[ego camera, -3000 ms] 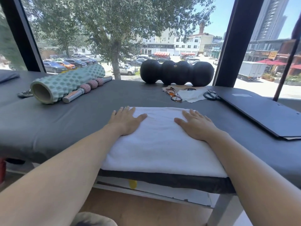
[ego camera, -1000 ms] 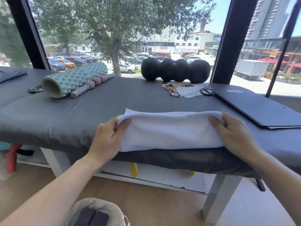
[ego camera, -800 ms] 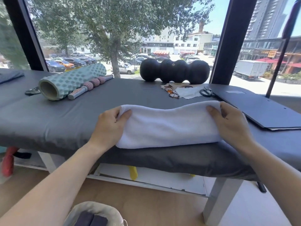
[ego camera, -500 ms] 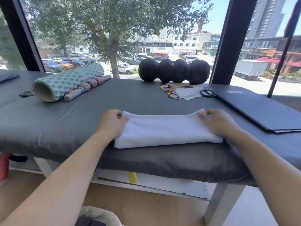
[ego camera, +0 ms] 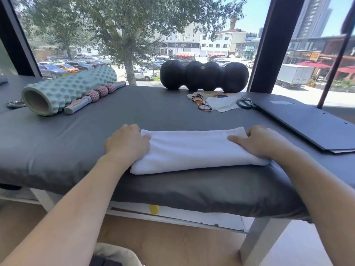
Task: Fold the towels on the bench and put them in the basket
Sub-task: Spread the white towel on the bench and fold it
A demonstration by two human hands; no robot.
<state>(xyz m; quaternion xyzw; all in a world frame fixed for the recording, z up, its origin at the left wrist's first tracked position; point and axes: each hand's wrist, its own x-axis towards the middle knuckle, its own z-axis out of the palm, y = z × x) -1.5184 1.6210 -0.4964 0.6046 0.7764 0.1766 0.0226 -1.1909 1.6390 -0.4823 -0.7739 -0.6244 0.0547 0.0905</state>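
Long padded bench w/ dark grey vinyl cover (ego camera: 57, 143) spans the whole view, in front of a big window; pale legs and wood floor below. On its right side lies a flat dark grey board or folder (ego camera: 311, 125), one corner past the bench edge. At the back, against the glass, a black foam roller w/ four rounded lobes (ego camera: 203, 76). Back left: a pale teal knobbly foam roller w/ hollow core (ego camera: 67, 89), lying on its side, open end toward the camera. Just beside it, touching or nearly so, a grey massage stick w/ pink ridged wheels (ego camera: 94, 96).

Folded white terry towel (ego camera: 194, 150) sits near the bench's front edge, centre, as a long narrow band, folded edge toward the person. Left hand (ego camera: 126, 144) is on the towel's left end, fingers curled, thumb on top of the cloth; looks like a grip on that end, though fingertips are hidden. Right hand (ego camera: 259, 143) is on the right end, thumb stretched flat over the top, fingers curled round the far corner.

Bottom edge of view: rim of a beige fabric basket (ego camera: 115, 254) on the floor, sth dark inside. Smaller bits at the back: a sheet of white paper (ego camera: 224, 104), amber-framed glasses (ego camera: 201, 102) on its left edge, black scissors (ego camera: 245, 102) at its right.
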